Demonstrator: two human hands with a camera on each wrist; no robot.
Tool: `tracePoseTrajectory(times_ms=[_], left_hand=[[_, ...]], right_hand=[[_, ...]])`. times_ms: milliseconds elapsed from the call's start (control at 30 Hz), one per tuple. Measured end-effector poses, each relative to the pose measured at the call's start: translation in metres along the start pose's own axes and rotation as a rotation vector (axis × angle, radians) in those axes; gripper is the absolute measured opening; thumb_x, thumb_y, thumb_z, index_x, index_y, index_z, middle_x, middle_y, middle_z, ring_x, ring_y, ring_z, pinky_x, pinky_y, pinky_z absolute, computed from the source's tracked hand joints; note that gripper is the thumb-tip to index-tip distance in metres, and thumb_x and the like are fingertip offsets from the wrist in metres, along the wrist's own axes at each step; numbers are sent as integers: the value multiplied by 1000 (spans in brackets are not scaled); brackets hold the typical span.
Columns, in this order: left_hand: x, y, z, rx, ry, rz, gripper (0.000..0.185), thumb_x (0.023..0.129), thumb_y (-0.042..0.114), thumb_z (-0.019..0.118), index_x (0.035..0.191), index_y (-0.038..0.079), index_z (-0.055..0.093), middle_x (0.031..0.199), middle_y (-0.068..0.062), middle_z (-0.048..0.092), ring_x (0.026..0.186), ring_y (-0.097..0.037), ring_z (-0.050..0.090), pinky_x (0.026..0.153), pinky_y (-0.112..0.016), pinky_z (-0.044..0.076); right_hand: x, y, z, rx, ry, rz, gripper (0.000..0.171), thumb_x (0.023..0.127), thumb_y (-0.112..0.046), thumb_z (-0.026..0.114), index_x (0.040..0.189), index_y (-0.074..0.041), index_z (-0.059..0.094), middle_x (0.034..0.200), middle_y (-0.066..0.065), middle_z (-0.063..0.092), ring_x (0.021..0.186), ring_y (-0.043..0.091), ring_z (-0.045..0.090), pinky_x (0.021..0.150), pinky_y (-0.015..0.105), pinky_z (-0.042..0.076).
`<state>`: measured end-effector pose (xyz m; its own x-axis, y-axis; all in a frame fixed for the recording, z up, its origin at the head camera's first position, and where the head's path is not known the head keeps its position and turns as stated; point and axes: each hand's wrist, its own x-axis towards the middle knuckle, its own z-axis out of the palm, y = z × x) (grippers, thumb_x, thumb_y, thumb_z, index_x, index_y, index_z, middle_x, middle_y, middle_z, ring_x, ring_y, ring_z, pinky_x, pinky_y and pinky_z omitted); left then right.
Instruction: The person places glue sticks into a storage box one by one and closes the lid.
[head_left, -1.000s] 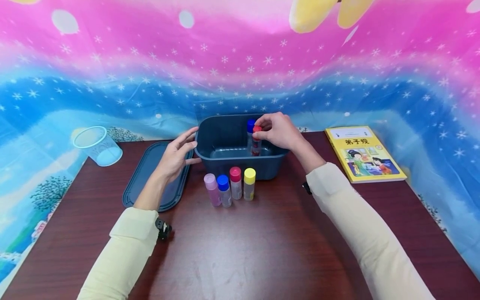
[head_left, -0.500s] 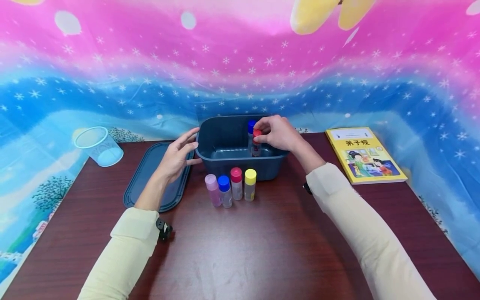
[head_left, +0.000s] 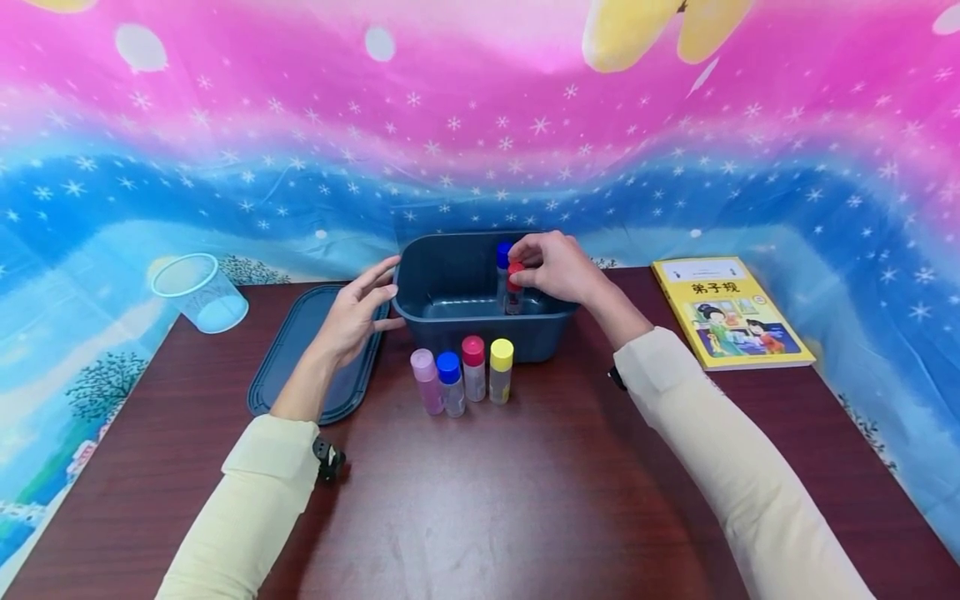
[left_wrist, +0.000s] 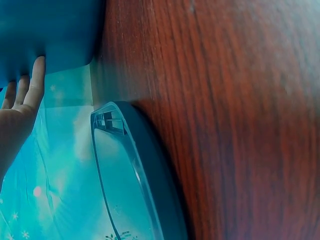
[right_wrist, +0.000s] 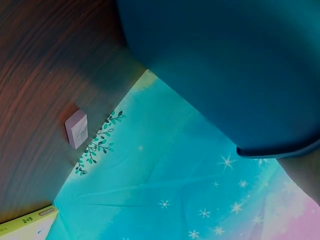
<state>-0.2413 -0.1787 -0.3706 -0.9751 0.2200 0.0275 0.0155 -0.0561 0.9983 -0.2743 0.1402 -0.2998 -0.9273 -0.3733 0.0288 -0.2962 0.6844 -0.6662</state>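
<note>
The right hand (head_left: 558,267) covered most of the red-capped bottle (head_left: 514,287), and the tub's (head_left: 450,275) near wall hid its base, so I couldn't tell whether it touched the bottom. The blue-capped bottle (head_left: 502,254) behind was mostly hidden. The left wrist view cut the left hand (left_wrist: 20,107) at the edge, perhaps touching the tub.
</note>
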Motion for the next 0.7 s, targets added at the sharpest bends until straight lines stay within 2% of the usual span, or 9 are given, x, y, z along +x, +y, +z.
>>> tracePoseTrajectory(times_ms=[300, 533, 700], left_hand=[[1, -1, 0, -2, -2, -5, 52, 107, 18, 52, 158, 19, 40, 163, -13, 25, 148, -29, 29, 99, -61, 48], [2, -2, -1, -1, 1, -1, 52, 107, 16, 51, 157, 19, 41, 163, -13, 26, 148, -28, 28, 97, -60, 49], [1, -1, 0, 2, 3, -4, 52, 107, 17, 52, 157, 20, 41, 163, -12, 27, 148, -29, 29, 98, -60, 49]], right_hand=[[-5, 0, -2, 92, 72, -37, 32, 95, -11, 72, 125, -2, 67, 122, 14, 69, 115, 26, 64, 97, 43, 53], [-21, -4, -5, 129, 130, -70, 33, 95, -14, 73, 125, -1, 67, 122, 14, 68, 115, 26, 64, 99, 45, 52], [-36, -8, -5, 173, 147, -98, 32, 94, -15, 74, 124, -2, 68, 120, 12, 69, 112, 24, 65, 95, 43, 54]])
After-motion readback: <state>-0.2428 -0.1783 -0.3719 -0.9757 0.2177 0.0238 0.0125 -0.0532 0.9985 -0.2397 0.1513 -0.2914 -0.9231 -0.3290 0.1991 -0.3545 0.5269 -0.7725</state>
